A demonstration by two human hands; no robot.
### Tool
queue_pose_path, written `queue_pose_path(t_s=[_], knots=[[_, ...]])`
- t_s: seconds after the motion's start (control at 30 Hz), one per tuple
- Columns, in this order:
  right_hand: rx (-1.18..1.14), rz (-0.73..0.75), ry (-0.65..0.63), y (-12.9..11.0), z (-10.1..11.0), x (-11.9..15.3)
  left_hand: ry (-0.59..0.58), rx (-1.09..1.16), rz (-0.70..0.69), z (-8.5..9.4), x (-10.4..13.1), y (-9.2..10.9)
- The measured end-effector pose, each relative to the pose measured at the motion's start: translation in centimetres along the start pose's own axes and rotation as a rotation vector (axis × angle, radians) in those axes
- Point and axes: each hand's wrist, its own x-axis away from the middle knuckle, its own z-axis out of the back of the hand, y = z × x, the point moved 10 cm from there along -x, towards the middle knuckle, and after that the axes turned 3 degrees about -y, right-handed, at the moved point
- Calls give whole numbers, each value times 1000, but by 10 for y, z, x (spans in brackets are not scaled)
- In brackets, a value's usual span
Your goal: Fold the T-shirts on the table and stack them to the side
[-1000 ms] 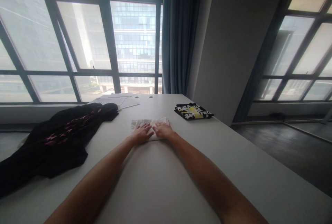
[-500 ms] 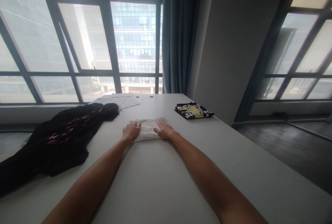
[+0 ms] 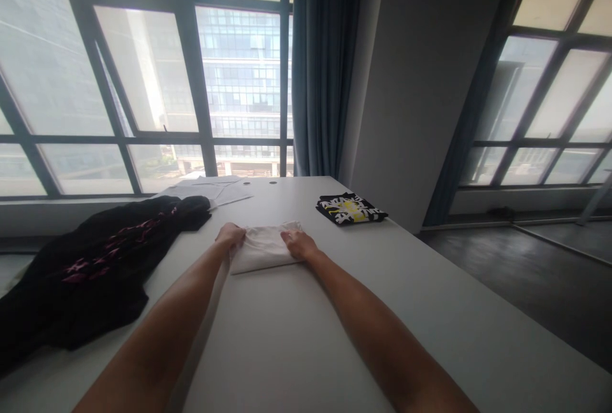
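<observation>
A white garment (image 3: 262, 252), folded into a flat rectangle, lies on the white table in front of me. My left hand (image 3: 231, 235) is closed on its far left corner, fingers curled round the fabric. At the far right side, my right hand (image 3: 297, 245) grips the edge, its thumb pointing inward over the cloth. Some wrinkles run across the upper layer between the hands. Whether it is a T-shirt I cannot tell from its folded shape.
A black garment with pink print (image 3: 95, 266) is spread along the table's left side. Behind it lie white sheets or cloth (image 3: 215, 191). A folded black garment with white and yellow print (image 3: 350, 208) sits near the right edge of the table (image 3: 406, 285). Windows and a blue curtain (image 3: 318, 69) stand beyond.
Both hands were lying flat on the white garment; now their fingers are curled round its far corners. The garment's near edge has come slightly closer and tilted. The view has turned slightly right.
</observation>
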Motion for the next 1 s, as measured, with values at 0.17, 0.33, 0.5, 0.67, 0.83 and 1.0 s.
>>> queue_pose_path(t_s=[0.17, 0.33, 0.5, 0.67, 0.83, 1.0], knots=[[4, -18, 26, 3, -1, 1, 147, -37, 28, 26, -2, 3], [42, -30, 62, 3, -1, 5, 231, -77, 75, 40, 5, -13], [60, -3, 48, -1, -2, 8, 149, -111, 72, 27, 16, -16], [138, 122, 195, -21, 11, 12, 203, -308, -264, 7, 49, 50], [165, 186, 31, -28, -12, 9, -106, -493, -565, -63, 86, 77], [159, 107, -140, -14, -29, 3, -170, -510, -393, -60, 75, 33]])
